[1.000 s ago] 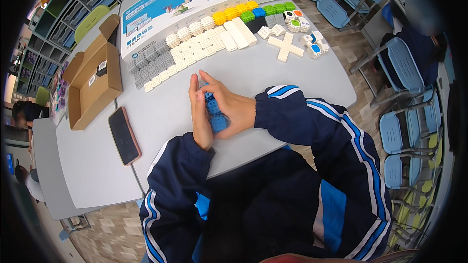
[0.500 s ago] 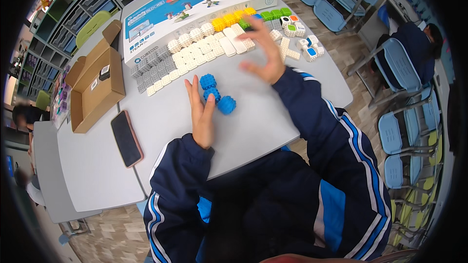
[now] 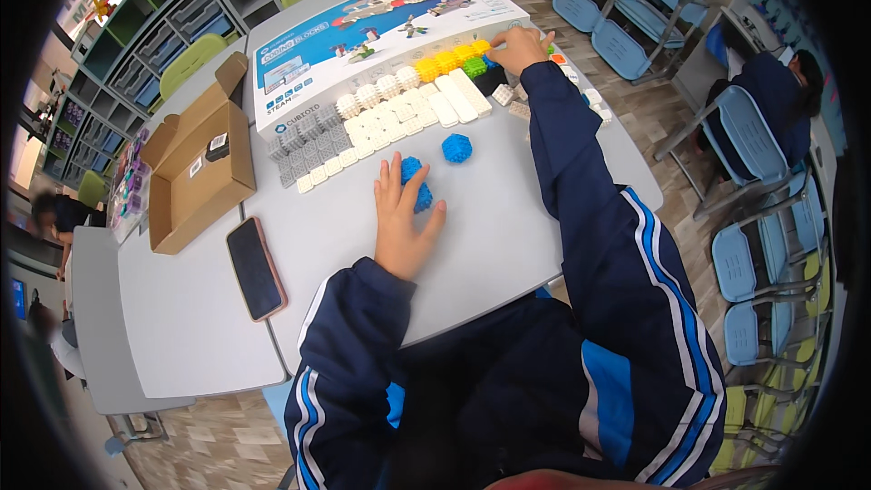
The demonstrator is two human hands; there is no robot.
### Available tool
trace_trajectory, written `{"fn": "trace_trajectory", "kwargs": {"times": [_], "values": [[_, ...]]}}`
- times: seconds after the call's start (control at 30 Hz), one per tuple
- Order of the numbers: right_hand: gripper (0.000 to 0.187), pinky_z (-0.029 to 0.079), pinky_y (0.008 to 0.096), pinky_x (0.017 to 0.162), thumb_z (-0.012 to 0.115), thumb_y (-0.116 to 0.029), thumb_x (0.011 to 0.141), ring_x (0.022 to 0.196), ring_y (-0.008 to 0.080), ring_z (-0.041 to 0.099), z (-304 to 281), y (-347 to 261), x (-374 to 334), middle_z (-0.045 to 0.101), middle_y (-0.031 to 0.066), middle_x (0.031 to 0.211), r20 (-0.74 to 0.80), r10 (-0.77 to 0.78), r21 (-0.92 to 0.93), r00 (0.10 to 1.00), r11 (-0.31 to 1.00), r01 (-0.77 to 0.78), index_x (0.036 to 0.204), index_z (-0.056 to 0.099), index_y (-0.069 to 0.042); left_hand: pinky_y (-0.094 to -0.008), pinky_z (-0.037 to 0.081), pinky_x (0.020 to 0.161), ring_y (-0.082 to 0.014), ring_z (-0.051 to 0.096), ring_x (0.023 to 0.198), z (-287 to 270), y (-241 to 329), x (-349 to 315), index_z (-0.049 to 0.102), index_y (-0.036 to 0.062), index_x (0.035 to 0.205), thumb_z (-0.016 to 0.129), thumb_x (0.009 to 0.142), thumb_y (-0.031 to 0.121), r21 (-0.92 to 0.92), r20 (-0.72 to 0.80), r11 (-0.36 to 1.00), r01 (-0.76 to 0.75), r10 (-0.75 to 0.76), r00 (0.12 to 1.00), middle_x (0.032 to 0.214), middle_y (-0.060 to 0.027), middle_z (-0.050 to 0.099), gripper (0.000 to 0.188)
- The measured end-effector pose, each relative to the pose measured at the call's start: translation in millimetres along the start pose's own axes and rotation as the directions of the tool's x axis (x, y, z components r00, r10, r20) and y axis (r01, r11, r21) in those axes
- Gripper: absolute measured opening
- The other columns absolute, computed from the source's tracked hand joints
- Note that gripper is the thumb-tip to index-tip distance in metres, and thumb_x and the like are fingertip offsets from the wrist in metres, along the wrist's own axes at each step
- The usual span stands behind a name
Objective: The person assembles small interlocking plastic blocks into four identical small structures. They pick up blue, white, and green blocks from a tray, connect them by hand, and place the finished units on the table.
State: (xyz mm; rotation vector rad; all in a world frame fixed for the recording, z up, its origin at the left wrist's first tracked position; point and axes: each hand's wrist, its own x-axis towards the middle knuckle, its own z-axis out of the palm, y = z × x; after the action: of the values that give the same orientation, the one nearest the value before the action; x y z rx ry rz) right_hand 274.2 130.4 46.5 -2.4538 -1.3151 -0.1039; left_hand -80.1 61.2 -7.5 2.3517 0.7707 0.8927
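The left hand (image 3: 402, 231) is held low over the pale grey tabletop (image 3: 499, 249), its fingers spread, with the thumb standing well away from the others. Two knobbly blue building blocks (image 3: 423, 198), one behind the other, lie partly hidden by its forefinger; whether the finger presses on them cannot be told. A single blue building block (image 3: 456, 149) sits apart on the tabletop, to the right of that pair and nearer the rows of parts. The right hand (image 3: 519, 50) reaches to the far right end of those rows, fingers bent downward beside the yellow blocks (image 3: 452, 58); whether they pinch a piece cannot be told from here. A green block (image 3: 474, 67) sits just in front of the yellow ones. Leftward along the rows come white knobbly blocks (image 3: 377, 91), flat white plates (image 3: 381, 127) and grey blocks (image 3: 313, 136), all in front of a large printed toy box (image 3: 390, 32). To the left, an open brown cardboard box (image 3: 201, 180) stands behind a dark-screened smartphone (image 3: 256, 269), which lies flat near a seam in the tabletop.
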Motion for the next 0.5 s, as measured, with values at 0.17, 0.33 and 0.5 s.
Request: {"fn": "trace_trajectory", "kwargs": {"times": [0.17, 0.33, 0.5], "values": [[0.028, 0.008, 0.0755, 0.112, 0.076, -0.037, 0.079, 0.124, 0.0392, 0.053, 11.5, 3.2, 1.9, 0.069, 0.0159, 0.118, -0.004, -0.027, 0.004, 1.000, 1.000, 0.027, 0.102, 0.080, -0.020, -0.0532, 0.017, 0.120, -0.0444, 0.023, 0.149, -2.9, -0.2, -2.1, 0.059, 0.0077, 0.132, 0.067, 0.089, 0.013, 0.023, 0.001, 1.000, -0.019, 0.019, 1.000, 0.157, -0.0231, 0.034, 0.044], [0.030, 0.010, 0.0748, 0.112, 0.077, -0.035, 0.080, 0.122, 0.0381, 0.056, 10.9, 3.1, 2.6, 0.070, 0.0165, 0.116, 0.006, -0.055, -0.040, 0.998, 0.998, 0.056, 0.105, 0.079, -0.019, -0.0524, 0.019, 0.120, -0.0440, 0.025, 0.148, -5.7, 2.5, -1.2, 0.060, 0.0062, 0.129, 0.067, 0.088, 0.010, 0.027, -0.018, 0.999, -0.044, 0.045, 0.999, 0.156, -0.0231, 0.036, 0.042], [0.032, 0.010, 0.0752, 0.112, 0.077, -0.036, 0.081, 0.120, 0.0347, 0.058, 11.0, 5.6, 5.5, 0.070, 0.0148, 0.115, 0.009, -0.073, -0.061, 0.997, 0.995, 0.073, 0.104, 0.077, -0.013, -0.0490, 0.028, 0.117, -0.0447, 0.030, 0.146, -4.2, 4.2, -0.9, 0.064, 0.0072, 0.122, 0.068, 0.084, 0.006, -0.013, -0.072, 0.999, -0.036, 0.035, 0.997, 0.154, -0.0225, 0.039, 0.038]]}}
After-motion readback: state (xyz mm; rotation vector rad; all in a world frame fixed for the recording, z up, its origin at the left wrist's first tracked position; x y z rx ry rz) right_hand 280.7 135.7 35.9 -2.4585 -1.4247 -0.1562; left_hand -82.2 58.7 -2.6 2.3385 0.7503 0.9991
